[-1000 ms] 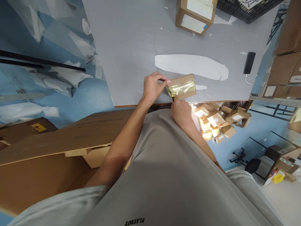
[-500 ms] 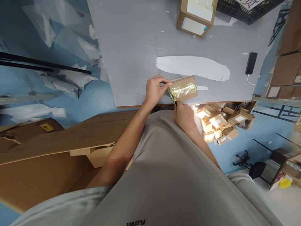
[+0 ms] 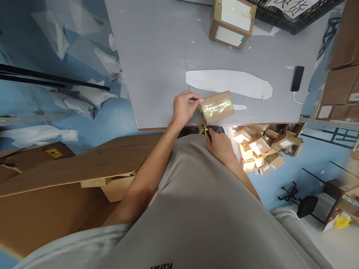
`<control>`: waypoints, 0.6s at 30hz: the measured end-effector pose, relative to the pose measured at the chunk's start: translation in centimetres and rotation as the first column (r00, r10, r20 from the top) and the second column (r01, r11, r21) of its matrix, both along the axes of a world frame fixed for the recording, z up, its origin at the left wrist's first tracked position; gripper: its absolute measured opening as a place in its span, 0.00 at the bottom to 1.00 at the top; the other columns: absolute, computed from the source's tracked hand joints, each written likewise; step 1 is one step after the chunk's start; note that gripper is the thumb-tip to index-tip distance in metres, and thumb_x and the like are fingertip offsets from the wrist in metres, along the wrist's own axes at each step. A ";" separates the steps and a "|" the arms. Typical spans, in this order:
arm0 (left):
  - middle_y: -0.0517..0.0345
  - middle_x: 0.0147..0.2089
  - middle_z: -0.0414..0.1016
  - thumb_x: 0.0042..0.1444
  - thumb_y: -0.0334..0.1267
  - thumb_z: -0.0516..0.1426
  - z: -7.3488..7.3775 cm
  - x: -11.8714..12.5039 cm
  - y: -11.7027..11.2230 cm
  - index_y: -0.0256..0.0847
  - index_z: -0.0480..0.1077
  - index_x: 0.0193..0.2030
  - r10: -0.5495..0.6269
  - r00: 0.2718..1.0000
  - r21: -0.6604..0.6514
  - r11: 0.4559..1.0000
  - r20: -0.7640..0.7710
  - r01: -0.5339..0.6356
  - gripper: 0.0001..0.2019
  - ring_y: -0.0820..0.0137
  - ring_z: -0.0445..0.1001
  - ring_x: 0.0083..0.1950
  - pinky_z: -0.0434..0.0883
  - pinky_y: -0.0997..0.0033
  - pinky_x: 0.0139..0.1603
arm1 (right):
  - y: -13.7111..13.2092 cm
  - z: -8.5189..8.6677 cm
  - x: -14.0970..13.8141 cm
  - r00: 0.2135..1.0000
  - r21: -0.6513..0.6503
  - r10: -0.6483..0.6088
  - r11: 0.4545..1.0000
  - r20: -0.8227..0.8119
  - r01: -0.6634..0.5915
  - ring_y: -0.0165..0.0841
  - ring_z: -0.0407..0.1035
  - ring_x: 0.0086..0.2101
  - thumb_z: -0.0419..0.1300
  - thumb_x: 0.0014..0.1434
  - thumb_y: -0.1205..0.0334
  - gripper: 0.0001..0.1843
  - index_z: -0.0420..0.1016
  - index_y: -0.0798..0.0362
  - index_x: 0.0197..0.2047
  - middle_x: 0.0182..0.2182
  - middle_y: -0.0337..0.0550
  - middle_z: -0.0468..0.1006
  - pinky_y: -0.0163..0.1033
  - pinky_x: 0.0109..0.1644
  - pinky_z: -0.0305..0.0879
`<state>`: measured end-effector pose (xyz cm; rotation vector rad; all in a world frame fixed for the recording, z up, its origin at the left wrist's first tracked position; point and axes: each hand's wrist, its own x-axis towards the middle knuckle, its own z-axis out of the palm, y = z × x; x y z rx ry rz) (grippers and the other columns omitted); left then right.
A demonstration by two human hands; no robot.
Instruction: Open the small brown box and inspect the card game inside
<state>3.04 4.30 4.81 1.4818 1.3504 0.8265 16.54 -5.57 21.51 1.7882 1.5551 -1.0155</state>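
A small cardboard box (image 3: pixel 217 106) with shiny clear tape lies near the front edge of the grey table (image 3: pixel 157 74). My left hand (image 3: pixel 183 106) grips its far left corner between thumb and fingers. My right hand (image 3: pixel 221 144) is closed round a black and yellow utility knife (image 3: pixel 207 132), held just below the box at the table edge. A small brown flap (image 3: pixel 201 125) shows at the box's near left end, close to the knife. The blade itself is too small to make out.
Behind the box lies a white paper strip (image 3: pixel 227 79). A taped carton (image 3: pixel 232 24) and a black crate (image 3: pixel 294 18) stand farther back. A phone (image 3: pixel 297 78) with a cable lies right. Opened small boxes (image 3: pixel 260 145) are heaped below; a large carton (image 3: pixel 50 205) stands at left.
My right hand has drawn the knife slightly down and left, away from the box. A flap now shows at the box's near left end. My left hand keeps its hold.
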 end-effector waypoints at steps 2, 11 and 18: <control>0.53 0.43 0.87 0.69 0.52 0.69 -0.1 -0.1 0.0 0.43 0.86 0.42 0.001 1.000 -0.006 1.000 -0.003 -0.001 0.14 0.61 0.85 0.46 0.81 0.65 0.46 | 0.4 0.3 0.0 1.000 0.071 -0.010 0.997 -0.008 0.010 0.51 0.86 0.51 0.47 0.84 0.58 0.28 0.64 0.54 0.81 0.52 0.59 0.89 0.50 0.56 0.78; 0.52 0.44 0.88 0.68 0.55 0.69 -0.4 -0.3 0.1 0.44 0.86 0.41 -0.017 1.000 -0.013 1.000 0.017 0.017 0.16 0.62 0.84 0.46 0.80 0.66 0.45 | 2.3 -2.2 0.2 0.998 0.178 -0.035 0.984 0.053 0.025 0.51 0.85 0.50 0.44 0.85 0.57 0.29 0.61 0.53 0.83 0.51 0.59 0.89 0.48 0.55 0.76; 0.52 0.44 0.88 0.68 0.53 0.68 -0.3 -0.3 0.0 0.44 0.87 0.41 -0.016 0.999 -0.005 1.000 0.030 0.016 0.14 0.62 0.84 0.46 0.79 0.66 0.44 | 2.4 -1.5 -0.3 0.997 0.124 -0.028 0.992 0.071 0.019 0.53 0.84 0.53 0.44 0.84 0.59 0.30 0.58 0.55 0.84 0.53 0.62 0.88 0.51 0.58 0.76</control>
